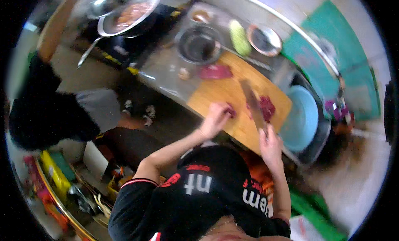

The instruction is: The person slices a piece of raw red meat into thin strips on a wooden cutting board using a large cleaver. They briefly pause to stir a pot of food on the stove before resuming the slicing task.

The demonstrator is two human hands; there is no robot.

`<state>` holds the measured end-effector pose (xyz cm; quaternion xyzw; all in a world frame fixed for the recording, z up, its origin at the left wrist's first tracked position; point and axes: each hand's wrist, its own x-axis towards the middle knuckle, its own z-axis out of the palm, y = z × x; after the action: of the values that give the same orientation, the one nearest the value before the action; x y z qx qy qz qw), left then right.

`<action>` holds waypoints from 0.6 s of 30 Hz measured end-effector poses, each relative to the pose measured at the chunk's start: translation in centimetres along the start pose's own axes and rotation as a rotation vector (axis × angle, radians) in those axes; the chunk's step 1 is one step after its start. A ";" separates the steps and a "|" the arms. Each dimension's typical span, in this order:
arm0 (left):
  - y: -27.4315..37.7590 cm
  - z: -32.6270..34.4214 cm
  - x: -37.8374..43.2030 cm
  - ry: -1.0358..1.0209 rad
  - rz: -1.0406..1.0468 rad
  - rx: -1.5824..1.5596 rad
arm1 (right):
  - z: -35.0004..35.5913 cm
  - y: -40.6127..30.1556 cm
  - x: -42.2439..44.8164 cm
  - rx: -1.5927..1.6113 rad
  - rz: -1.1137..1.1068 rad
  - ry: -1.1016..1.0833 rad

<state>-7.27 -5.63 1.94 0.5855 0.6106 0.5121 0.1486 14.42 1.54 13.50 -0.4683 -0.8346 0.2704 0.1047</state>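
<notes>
My right hand (pixel 270 143) grips the handle of a broad kitchen knife (pixel 253 100), its blade slanting up and left over the wooden cutting board (pixel 215 90). Just right of the blade lies a heap of cut dark red meat (pixel 267 108). My left hand (pixel 216 118) has its fingers closed on a small piece of red meat (pixel 231 111) near the board's front edge. Farther up, a larger slab of raw meat (pixel 215 71) rests at the board's upper left edge. The picture is blurred, so the fingers' exact hold is unclear.
Beyond the board stand a dark metal pot (pixel 199 44), a pale green gourd-like vegetable (pixel 240 37) and a round bowl (pixel 265 40). A light blue basin (pixel 300 118) borders the board's right side. At left, another person (pixel 46 100) stands by a stove with a pan of food (pixel 132 15).
</notes>
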 end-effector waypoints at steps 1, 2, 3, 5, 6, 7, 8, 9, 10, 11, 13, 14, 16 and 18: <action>0.2 -0.6 -0.4 -0.069 -0.073 -0.068 | 0.8 -0.1 0.0 -0.058 -0.090 0.079; 0.7 -1.1 -0.3 -0.046 -0.082 -0.042 | 1.4 -0.2 0.1 -0.042 -0.083 0.102; 0.4 -0.9 -1.3 0.049 -0.128 0.074 | 2.2 -0.2 0.3 -0.019 -0.091 0.127; 0.4 -0.9 -1.7 0.092 -0.183 0.075 | 4.6 1.6 1.2 -0.101 -0.145 0.168; 0.2 -0.9 -2.0 0.096 -0.167 0.117 | 5.2 1.9 1.8 -0.114 -0.179 0.165; 0.2 -1.4 -2.1 0.094 -0.149 0.158 | 5.7 1.9 2.1 -0.127 -0.206 0.164; 0.5 -1.7 -2.1 0.086 -0.181 0.146 | 6.8 2.7 2.0 -0.169 -0.166 0.147; 0.5 -2.0 -2.3 0.087 -0.216 0.143 | 7.3 2.6 2.0 -0.181 -0.153 0.171; 0.8 -2.4 -2.2 0.103 -0.182 0.185 | 7.0 2.9 1.8 -0.192 -0.185 0.156; 0.8 -2.6 -2.3 0.127 -0.177 0.223 | 6.6 3.2 1.9 -0.204 -0.221 0.140; 1.3 -3.4 -2.9 0.144 -0.216 0.237 | 5.6 3.7 3.9 -0.197 -0.333 0.208; 1.7 -3.5 -3.2 0.180 -0.196 0.268 | 5.0 3.9 5.6 -0.193 -0.396 0.238; 2.3 -3.8 -3.8 0.208 -0.237 0.289 | 3.3 3.3 11.3 -0.154 -0.354 0.222; 3.4 -4.1 -3.9 0.253 -0.265 0.309 | 3.6 4.4 18.4 -0.208 -0.419 0.296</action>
<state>-7.50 -11.60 4.75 0.4471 0.7670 0.4580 0.0454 6.17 17.51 6.61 -0.3283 -0.9121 0.0845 0.2305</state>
